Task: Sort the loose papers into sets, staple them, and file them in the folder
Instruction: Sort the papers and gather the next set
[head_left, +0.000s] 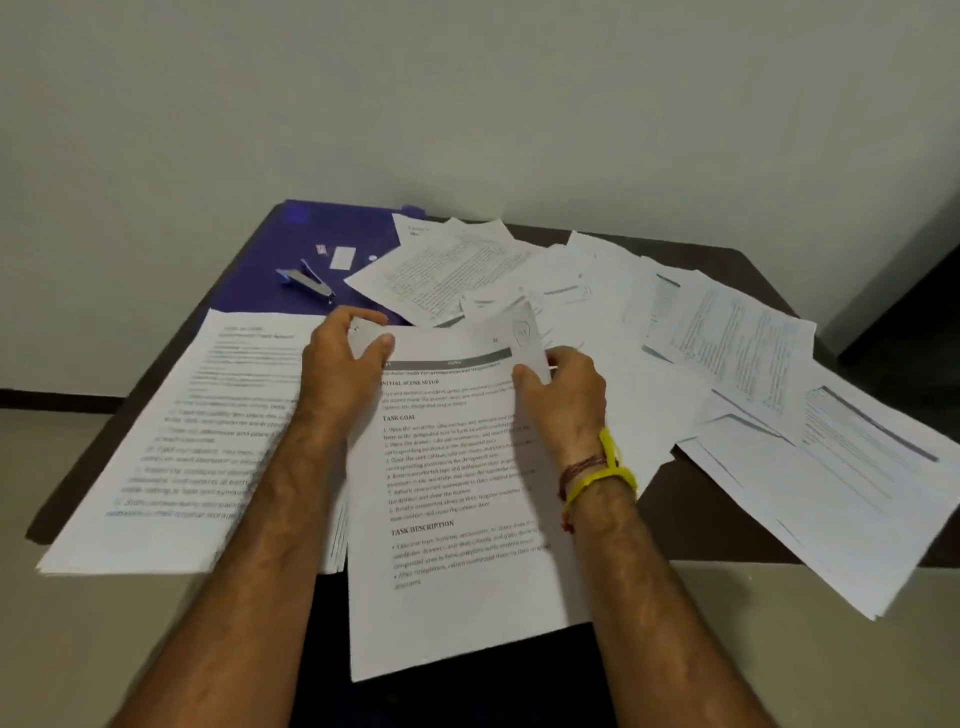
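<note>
White printed paper is what we hold: both hands pinch the top edge of one set (457, 499), our left hand (345, 358) at its upper left corner with thumb on the face and fingers curled behind, our right hand (563, 395) at the upper right corner, where a sheet's corner curls up. The set's front page carries a grey header bar and bold headings, "TASK GOAL" and "TASK DESCRIPTION", over numbered lines. It sits at the middle, its lower end hanging past the table's (717, 499) near edge. How many sheets are in it we cannot tell.

At 9 o'clock from our grip lies one squared stack (171, 447), its text blurred. From 12 to 4 o'clock loose sheets (727, 353) overlap in a fan, too many layered to count surely. At 11 o'clock one purple folder (270, 260) lies flat on the far left corner, one stapler (306, 283) resting on it beside two small white bits. Two bands (597, 473), yellow and red thread, ring our right wrist.
</note>
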